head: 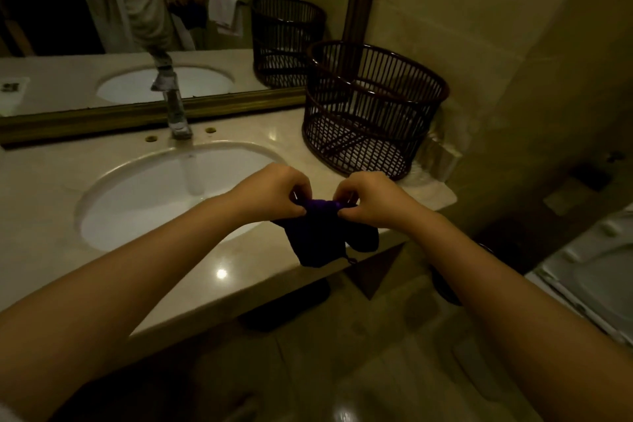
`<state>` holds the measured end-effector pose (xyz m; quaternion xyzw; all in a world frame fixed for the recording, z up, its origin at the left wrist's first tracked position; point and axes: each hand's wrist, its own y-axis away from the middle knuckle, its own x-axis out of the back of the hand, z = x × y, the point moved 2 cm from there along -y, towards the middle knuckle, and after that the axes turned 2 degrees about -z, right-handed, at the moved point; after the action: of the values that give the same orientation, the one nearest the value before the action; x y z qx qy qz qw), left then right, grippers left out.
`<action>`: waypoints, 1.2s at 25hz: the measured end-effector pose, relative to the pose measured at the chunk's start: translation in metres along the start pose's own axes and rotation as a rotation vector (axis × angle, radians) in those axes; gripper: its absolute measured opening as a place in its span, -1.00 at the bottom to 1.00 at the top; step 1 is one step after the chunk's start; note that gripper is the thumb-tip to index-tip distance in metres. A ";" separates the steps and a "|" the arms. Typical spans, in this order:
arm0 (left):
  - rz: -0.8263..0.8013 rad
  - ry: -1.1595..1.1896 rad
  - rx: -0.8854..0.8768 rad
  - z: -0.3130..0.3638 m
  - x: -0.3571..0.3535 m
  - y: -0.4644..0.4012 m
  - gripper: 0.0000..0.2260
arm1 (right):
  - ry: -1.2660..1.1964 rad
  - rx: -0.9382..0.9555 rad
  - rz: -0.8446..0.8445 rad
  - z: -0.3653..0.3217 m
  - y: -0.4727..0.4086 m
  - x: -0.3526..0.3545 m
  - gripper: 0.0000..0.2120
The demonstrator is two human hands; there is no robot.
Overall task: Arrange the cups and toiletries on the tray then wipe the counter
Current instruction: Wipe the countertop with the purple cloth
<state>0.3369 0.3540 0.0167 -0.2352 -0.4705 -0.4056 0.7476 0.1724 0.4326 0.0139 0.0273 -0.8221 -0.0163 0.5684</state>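
A dark purple cloth [320, 236] hangs bunched over the front edge of the beige marble counter [44, 202]. My left hand [270, 190] pinches the cloth's top edge on the left. My right hand [371, 199] pinches the same edge on the right, a short gap between the two hands. The cloth's lower part droops below the counter edge. No tray, cups or toiletries show in this view.
A white oval sink [154, 195] with a chrome tap [176, 113] lies left of my hands. A dark slatted basket [371, 110] stands at the counter's right end by the wall. A framed mirror [137, 27] runs behind. A toilet [596, 271] is at the lower right.
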 end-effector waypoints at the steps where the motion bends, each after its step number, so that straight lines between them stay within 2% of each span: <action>1: -0.013 -0.024 -0.006 -0.001 -0.002 -0.015 -0.83 | 0.003 -0.012 -0.004 0.010 -0.008 0.001 -0.86; 14: -0.182 -0.108 -0.050 -0.062 -0.025 -0.192 -0.84 | -0.016 -0.218 -0.063 0.117 -0.122 -0.008 -0.85; 20: -0.264 -0.072 -0.020 -0.087 -0.062 -0.221 -0.81 | -0.084 -0.275 -0.108 0.153 -0.141 -0.041 -0.84; 30: -0.328 -0.048 0.032 -0.106 -0.095 -0.225 -0.79 | -0.113 -0.281 -0.159 0.166 -0.151 -0.077 -0.80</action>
<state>0.1835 0.1868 -0.1220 -0.1528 -0.5266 -0.5088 0.6637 0.0478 0.2860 -0.1257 0.0118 -0.8377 -0.1776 0.5163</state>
